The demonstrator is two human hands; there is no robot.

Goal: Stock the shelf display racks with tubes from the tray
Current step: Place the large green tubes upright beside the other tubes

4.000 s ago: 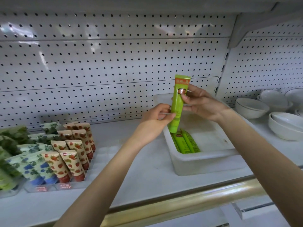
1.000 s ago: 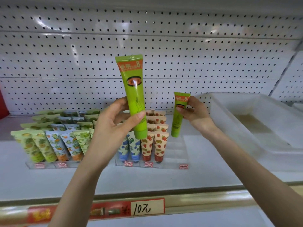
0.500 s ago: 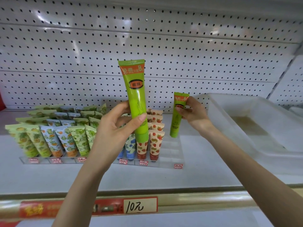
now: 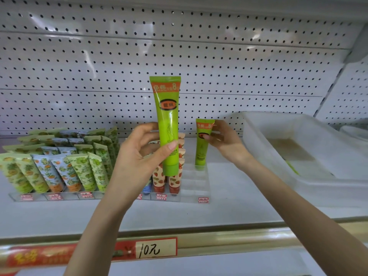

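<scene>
My left hand (image 4: 137,156) grips a tall green tube (image 4: 167,124) upright, cap down, in front of the clear display rack (image 4: 194,185). My right hand (image 4: 225,142) pinches the top of a second green tube (image 4: 202,146), which stands cap down in a back slot of the rack's rightmost column. Strawberry-print tubes (image 4: 175,180) fill the columns just left of that one. The white tray (image 4: 298,148) sits to the right on the shelf, with a sliver of green tube (image 4: 291,167) showing inside it.
A second rack (image 4: 51,195) on the left holds several fruit-print tubes. Perforated white back panels rise behind. A gold shelf rail with a red "10" price tag (image 4: 155,250) runs along the front edge. A blue-print tube (image 4: 147,189) is partly hidden behind my left wrist.
My right hand has lowered its green tube until the cap end sits in the rack's rightmost column. My left hand keeps its tube upright, almost unmoved.
</scene>
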